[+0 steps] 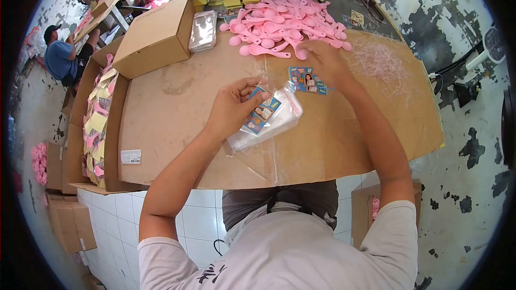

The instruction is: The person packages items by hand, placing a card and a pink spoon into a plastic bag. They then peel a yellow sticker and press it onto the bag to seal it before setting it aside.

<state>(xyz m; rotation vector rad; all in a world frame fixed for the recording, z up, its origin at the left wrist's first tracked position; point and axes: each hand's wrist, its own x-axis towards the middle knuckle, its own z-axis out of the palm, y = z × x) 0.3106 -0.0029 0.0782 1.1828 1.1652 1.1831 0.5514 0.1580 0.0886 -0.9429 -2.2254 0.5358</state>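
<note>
My left hand (236, 104) is closed on a blue printed card (262, 111) with a person's picture on it. Beneath that card lie clear plastic bags (269, 131), on the cardboard-covered table. My right hand (324, 64) stretches to the near edge of a heap of pink plastic spoons (290, 19), its fingers extended beside one spoon (302, 49); whether they touch it is hard to see. Just below the right hand, more blue printed cards (307, 80) lie on the table.
A closed cardboard box (156, 35) stands at the back left beside a stack of clear bags (203, 31). An open box (111, 156) of packed pink items lines the left edge. Plastic shreds (379, 64) lie at right. A seated person (62, 56) is far left.
</note>
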